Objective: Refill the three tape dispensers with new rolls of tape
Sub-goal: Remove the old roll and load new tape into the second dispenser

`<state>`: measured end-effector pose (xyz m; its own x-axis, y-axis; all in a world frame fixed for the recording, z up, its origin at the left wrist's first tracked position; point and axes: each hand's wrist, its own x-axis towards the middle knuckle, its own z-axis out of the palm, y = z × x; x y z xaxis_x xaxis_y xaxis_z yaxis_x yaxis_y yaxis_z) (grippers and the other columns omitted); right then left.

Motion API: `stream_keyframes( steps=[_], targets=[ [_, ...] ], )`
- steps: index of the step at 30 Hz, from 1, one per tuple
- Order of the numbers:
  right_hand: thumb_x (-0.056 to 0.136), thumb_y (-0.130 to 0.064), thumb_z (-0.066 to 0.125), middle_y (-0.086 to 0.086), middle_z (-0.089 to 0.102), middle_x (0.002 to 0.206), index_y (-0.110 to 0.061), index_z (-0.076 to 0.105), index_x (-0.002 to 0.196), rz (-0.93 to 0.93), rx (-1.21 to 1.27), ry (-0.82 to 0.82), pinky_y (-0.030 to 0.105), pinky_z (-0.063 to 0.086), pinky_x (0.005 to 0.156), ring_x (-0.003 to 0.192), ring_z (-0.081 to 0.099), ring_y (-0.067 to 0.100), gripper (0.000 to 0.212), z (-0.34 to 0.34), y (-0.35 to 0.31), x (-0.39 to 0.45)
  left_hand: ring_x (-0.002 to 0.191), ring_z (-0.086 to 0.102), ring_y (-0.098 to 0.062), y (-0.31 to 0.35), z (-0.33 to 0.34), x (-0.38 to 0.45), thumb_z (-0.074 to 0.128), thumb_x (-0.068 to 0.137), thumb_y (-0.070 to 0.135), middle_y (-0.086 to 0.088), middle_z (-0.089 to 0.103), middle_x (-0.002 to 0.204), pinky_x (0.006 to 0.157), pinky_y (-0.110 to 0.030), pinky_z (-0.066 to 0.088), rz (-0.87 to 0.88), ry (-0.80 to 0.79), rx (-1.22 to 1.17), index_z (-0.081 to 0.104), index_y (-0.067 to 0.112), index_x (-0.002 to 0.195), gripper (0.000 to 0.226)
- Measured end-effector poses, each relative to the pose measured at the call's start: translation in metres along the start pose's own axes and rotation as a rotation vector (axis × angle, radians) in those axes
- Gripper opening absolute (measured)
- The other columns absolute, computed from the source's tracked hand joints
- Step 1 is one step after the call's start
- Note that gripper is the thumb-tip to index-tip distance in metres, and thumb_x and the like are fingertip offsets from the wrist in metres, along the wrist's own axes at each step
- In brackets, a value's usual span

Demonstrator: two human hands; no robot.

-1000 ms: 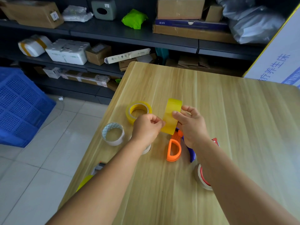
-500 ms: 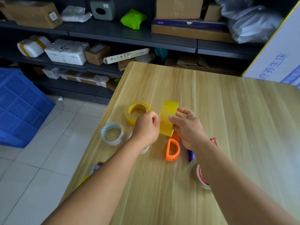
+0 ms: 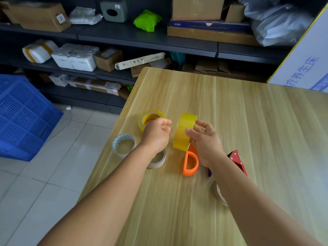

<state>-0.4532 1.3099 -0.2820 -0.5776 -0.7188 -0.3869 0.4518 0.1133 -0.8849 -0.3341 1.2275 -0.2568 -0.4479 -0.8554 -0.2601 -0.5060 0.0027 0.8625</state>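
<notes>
nearest, a white-cored roll (image 3: pixel 219 195) sits half hidden under the right forearm, with the red dispenser (image 3: pixel 237 161) just past it. orange dispenser (image 3: pixel 190 163) lies flat on the wooden table (image 3: pixel 248 121). right hand (image 3: pixel 205 142) grips the yellow tape roll (image 3: pixel 184 131) on edge, lifted above the orange one. left hand (image 3: pixel 157 134) at its 9 o'clock, fingers curled and pinched together (maybe on a clear tape end, cannot tell). an empty core (image 3: pixel 158 159) shows under the left wrist, another core (image 3: pixel 124 143) at 9 o'clock of it. second yellow roll (image 3: pixel 150 118) lies flat beyond the left hand. shelves (image 3: pixel 142 39) at the far side.
</notes>
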Motion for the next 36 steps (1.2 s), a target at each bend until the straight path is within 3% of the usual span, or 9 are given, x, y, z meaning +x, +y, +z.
stream_keyframes(
  steps=[5,9,15,20,25,29,31,33,36],
  targets=[
    [0.083,0.001,0.067,0.001,0.075,0.095,-0.011,0.046,0.118,-0.005,0.056,0.006,0.039,0.056,0.079,0.091,0.070,0.021,0.043,0.002,-0.005,0.001,0.093,0.067,-0.014,-0.003,0.007,-0.007,0.048,0.088,-0.002,-0.001,0.072,0.095,0.091,-0.034,0.053,0.052,-0.017,-0.069,0.070,0.013,0.109,0.034],
    [0.083,-0.001,0.068,0.005,0.071,0.095,-0.012,0.046,0.117,0.019,0.127,0.062,0.034,0.057,0.077,0.084,0.070,0.018,0.042,0.003,-0.008,0.002,0.089,0.065,-0.007,-0.007,0.007,-0.012,0.053,0.087,0.000,-0.003,0.073,0.100,0.085,-0.019,0.049,0.076,0.042,-0.035,0.072,0.014,0.106,0.031],
    [0.083,-0.004,0.069,0.008,0.067,0.099,-0.010,0.045,0.118,0.040,0.146,0.092,0.030,0.057,0.073,0.079,0.069,0.015,0.043,0.004,-0.011,0.002,0.093,0.064,-0.012,-0.013,0.008,-0.013,0.061,0.086,0.009,0.001,0.071,0.097,0.089,-0.026,0.049,0.013,0.022,-0.007,0.070,0.015,0.111,0.027],
    [0.082,-0.005,0.070,0.011,0.067,0.106,-0.011,0.046,0.118,0.038,0.140,0.094,0.033,0.057,0.075,0.081,0.070,0.016,0.044,0.007,-0.011,0.001,0.083,0.066,-0.013,-0.012,0.009,-0.011,0.069,0.082,0.015,0.001,0.071,0.087,0.082,-0.027,0.052,-0.024,0.064,-0.026,0.073,0.017,0.097,0.016],
    [0.081,-0.004,0.071,0.011,0.065,0.110,-0.011,0.047,0.116,0.049,0.143,0.107,0.040,0.055,0.087,0.092,0.069,0.022,0.043,0.007,-0.010,0.000,0.073,0.067,-0.016,-0.013,0.011,-0.011,0.070,0.080,0.022,0.000,0.072,0.076,0.074,-0.031,0.055,-0.022,0.130,-0.025,0.074,0.017,0.082,0.007],
    [0.082,-0.003,0.070,0.009,0.067,0.106,-0.009,0.046,0.122,0.055,0.130,0.095,0.037,0.056,0.085,0.087,0.069,0.018,0.047,0.008,-0.011,-0.003,0.065,0.062,-0.008,-0.014,0.011,-0.012,0.069,0.080,0.026,0.012,0.066,0.065,0.062,-0.021,0.047,0.013,0.188,0.045,0.070,0.023,0.072,0.009],
    [0.082,-0.001,0.069,0.010,0.067,0.111,-0.009,0.043,0.127,0.067,0.126,0.067,0.040,0.054,0.089,0.095,0.068,0.021,0.053,0.008,-0.010,-0.005,0.064,0.058,-0.006,-0.013,0.011,-0.013,0.067,0.082,0.026,0.015,0.061,0.062,0.057,-0.017,0.042,0.028,0.209,0.069,0.067,0.024,0.071,0.011],
    [0.081,0.005,0.067,0.010,0.067,0.116,-0.009,0.041,0.131,0.072,0.101,0.020,0.042,0.053,0.091,0.101,0.067,0.024,0.059,0.008,-0.009,-0.007,0.067,0.057,-0.010,-0.012,0.012,-0.012,0.065,0.085,0.025,0.013,0.059,0.065,0.059,-0.023,0.041,0.038,0.222,0.097,0.065,0.021,0.074,0.011],
    [0.078,0.011,0.066,0.008,0.069,0.110,-0.011,0.040,0.131,0.049,0.037,-0.030,0.046,0.051,0.089,0.089,0.068,0.023,0.064,0.011,-0.005,-0.009,0.073,0.057,-0.017,-0.008,0.013,-0.011,0.061,0.088,0.025,0.006,0.059,0.071,0.065,-0.026,0.040,0.049,0.243,0.169,0.061,0.018,0.077,0.013]
  ],
)
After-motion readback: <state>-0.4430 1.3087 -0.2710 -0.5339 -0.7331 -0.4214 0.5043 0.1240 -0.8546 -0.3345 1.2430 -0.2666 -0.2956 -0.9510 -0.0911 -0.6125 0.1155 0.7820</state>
